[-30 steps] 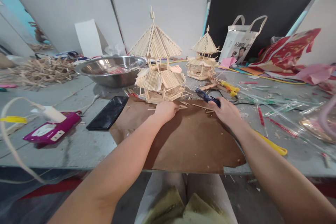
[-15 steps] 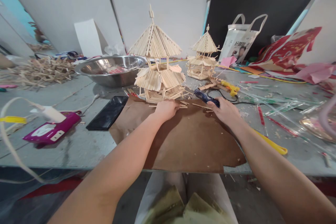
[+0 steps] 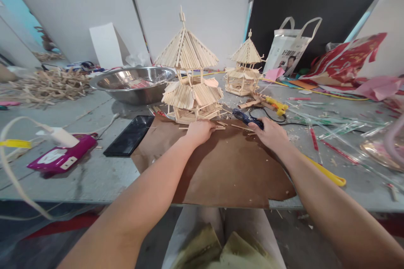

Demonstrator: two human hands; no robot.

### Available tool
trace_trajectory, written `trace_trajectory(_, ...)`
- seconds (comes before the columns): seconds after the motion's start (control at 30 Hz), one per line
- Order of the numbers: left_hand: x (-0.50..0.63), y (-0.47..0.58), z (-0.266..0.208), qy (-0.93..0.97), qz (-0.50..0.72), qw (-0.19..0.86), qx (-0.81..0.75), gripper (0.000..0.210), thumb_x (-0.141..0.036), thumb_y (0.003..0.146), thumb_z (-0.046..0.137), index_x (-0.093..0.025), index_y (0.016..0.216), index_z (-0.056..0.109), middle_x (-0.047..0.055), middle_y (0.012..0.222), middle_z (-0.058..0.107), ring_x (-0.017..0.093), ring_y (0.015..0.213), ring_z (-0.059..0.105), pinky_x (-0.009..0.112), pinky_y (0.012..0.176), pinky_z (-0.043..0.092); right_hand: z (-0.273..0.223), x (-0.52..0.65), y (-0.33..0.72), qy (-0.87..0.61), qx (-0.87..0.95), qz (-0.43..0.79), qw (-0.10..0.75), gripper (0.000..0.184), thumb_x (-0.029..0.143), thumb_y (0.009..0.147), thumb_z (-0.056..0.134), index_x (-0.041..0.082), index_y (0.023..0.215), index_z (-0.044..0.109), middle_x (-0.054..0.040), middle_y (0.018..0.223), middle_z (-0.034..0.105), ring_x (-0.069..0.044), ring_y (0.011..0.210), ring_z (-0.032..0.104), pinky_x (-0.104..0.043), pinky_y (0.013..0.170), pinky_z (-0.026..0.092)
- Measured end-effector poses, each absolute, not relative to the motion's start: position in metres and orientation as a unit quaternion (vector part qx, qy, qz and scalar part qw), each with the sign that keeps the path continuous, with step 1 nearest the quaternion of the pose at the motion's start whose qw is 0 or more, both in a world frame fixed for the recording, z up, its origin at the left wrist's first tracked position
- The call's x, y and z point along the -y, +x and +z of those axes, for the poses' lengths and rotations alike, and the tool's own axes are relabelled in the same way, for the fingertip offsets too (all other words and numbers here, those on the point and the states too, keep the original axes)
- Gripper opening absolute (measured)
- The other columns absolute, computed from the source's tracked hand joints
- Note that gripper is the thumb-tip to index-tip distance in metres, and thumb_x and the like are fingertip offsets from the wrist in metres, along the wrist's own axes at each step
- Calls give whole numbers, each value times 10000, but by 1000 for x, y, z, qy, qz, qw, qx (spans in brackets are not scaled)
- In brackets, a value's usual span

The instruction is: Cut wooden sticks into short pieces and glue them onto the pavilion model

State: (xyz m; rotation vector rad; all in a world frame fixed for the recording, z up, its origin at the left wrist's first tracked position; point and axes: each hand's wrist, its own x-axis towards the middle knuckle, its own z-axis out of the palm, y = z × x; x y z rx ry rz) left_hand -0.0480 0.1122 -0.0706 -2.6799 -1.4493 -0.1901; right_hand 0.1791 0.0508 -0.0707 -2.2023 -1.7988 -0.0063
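My left hand (image 3: 200,131) is closed at the foot of a two-tiered pavilion model (image 3: 192,94) built of thin wooden sticks. Its fingertips point away from me, so what they pinch is hidden; loose wooden sticks (image 3: 220,127) lie right by them. My right hand (image 3: 272,134) is wrapped round a dark blue hand tool (image 3: 248,118), whose exact kind I cannot make out. A thin stick lies just left of that hand. Beneath both hands spreads a brown sheet (image 3: 233,172). Behind the tool lies a yellow glue gun (image 3: 276,104) with a dark cord.
A smaller stick pavilion (image 3: 244,69) stands farther back. On the left are a steel basin (image 3: 126,92), a black phone (image 3: 128,136), a purple power strip (image 3: 65,155) and a stick pile (image 3: 50,86). Clear strips (image 3: 344,126), a yellow handle (image 3: 331,174) and a paper bag (image 3: 285,50) occupy the right.
My right hand and the dark blue tool have shifted very slightly to the left. My left hand stays at the model's base.
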Motion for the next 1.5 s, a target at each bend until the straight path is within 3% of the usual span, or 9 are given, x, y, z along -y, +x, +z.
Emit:
trace_trajectory(0.3,-111,-47,-69,-875,-60,50,477,288,-334,799,364,-259,875,631,35,928,616,186,843,551,268,659,400,-71,-50,178,-762,628,-3,158,692,678,734,168,169,1067,496,-136,976,600,-282,907,541,-334,665,373)
trace_trajectory(0.5,-105,-42,-66,-859,-105,20,501,311,-351,794,361,-247,875,643,34,913,636,183,800,567,261,637,390,-70,-46,177,-735,639,-15,225,627,641,763,187,181,1032,518,-109,910,619,-257,861,558,-311,651,376)
trace_trajectory(0.7,-102,-39,-61,-826,-250,-127,490,299,-364,764,422,-204,841,662,19,773,644,138,694,542,227,607,372,-71,-45,177,-700,655,-2,285,585,607,783,208,174,1010,529,-97,890,627,-236,823,568,-299,650,381)
trace_trajectory(0.83,-96,-35,-54,-778,-351,-260,452,332,-386,746,447,-125,768,652,-10,559,530,87,541,435,204,534,335,-71,-45,175,-697,661,7,276,562,588,790,222,168,997,534,-108,909,622,-240,857,558,-303,674,384)
trace_trajectory(1.07,-82,-23,-51,-691,-433,-438,379,291,-389,715,500,-117,709,601,-52,479,382,50,469,314,184,463,246,-71,-43,167,-666,689,23,286,541,558,796,252,146,1032,512,-115,944,610,-238,879,550,-305,715,386)
trace_trajectory(1.33,-74,-15,-54,-658,-444,-514,325,253,-366,696,543,-126,615,549,-73,446,305,28,421,222,185,424,157,-69,-37,156,-629,718,28,295,514,539,797,275,148,1028,516,-112,973,605,-230,866,554,-304,703,391)
trace_trajectory(1.5,-75,-14,-56,-649,-443,-524,328,254,-378,693,552,-128,659,573,-70,454,313,26,416,220,185,417,147,-68,-37,156,-637,715,29,286,496,528,802,275,158,1032,513,-104,968,609,-229,865,555,-303,691,388)
